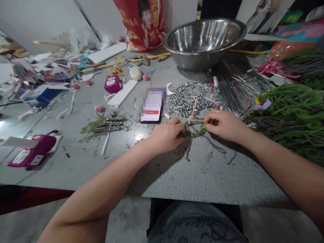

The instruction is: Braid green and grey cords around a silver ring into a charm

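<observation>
Between my two hands, just above the grey table (162,175), stretches a green and grey cord (196,127). My left hand (172,133) is closed with its fingertips pinching the cord's left end. My right hand (221,124) pinches the right part of it, thumb and fingers together. Grey loose ends hang down from it onto the table. Right behind my hands lie many small metal rings or nuts (187,96), spread out. A small wooden stick (194,108) stands out close behind the cord. To the left lies a bundle of finished-looking green and grey cords (103,126) with metal pieces at one end.
A phone (151,106) lies behind my left hand. A large steel bowl (202,55) stands at the back, with thin metal wires (227,86) beside it. Green cords (291,118) are heaped at right. Purple power sockets (35,152) and paper scraps (37,81) lie left.
</observation>
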### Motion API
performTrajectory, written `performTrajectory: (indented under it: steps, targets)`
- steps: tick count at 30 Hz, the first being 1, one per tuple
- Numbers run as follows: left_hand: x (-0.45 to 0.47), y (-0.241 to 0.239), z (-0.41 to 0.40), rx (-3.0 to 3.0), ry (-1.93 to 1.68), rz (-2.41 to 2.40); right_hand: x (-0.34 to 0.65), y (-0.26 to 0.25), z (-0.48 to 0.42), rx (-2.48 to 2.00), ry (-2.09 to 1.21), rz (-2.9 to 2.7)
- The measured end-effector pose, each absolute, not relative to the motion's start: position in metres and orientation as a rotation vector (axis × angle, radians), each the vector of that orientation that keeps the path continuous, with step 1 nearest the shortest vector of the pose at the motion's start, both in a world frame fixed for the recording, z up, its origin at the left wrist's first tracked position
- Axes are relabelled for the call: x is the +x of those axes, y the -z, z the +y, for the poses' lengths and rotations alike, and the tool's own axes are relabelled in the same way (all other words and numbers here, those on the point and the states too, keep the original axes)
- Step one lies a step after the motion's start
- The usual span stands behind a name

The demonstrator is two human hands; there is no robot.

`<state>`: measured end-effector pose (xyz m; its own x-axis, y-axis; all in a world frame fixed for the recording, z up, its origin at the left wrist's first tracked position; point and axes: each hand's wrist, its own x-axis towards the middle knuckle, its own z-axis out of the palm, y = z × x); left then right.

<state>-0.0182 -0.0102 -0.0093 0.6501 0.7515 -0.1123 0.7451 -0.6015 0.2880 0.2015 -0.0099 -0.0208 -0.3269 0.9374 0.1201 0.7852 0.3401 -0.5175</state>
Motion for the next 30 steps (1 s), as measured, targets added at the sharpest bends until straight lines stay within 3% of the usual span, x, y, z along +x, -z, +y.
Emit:
performTrajectory:
  steps: [14, 30]
  targets:
    - [-0.020, 0.002, -0.009, 2.622, 0.137, 1.154, 0.212, 0.022, -0.007, -1.453, -0.419, -2.344]
    - [-0.030, -0.013, -0.008, 2.739, 0.469, 1.270, 0.213, 0.020, -0.011, -1.644, 0.167, -2.584]
